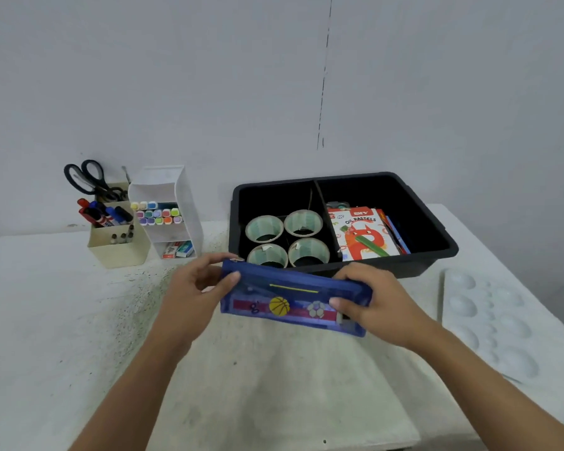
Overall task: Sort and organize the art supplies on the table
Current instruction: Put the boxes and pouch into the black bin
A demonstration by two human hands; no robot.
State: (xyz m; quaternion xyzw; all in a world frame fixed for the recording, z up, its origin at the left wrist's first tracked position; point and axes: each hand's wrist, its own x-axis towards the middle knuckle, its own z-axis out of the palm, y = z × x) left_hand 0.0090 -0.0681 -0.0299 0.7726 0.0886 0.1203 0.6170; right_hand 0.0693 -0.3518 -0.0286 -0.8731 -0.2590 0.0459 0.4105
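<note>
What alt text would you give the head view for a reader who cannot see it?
The left hand and right hand grip the ends of a translucent blue pencil pouch over a white table. Behind it, a black divided plastic bin holds four tape rolls and an oil pastels box.

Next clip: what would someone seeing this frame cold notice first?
The blue sports-print pencil pouch in mid-frame stands out, with the left hand gripping its left end and the right hand its right end. Just behind it stands a black divided bin, with four tape rolls in its left compartment and an oil pastels box in its right.
</note>
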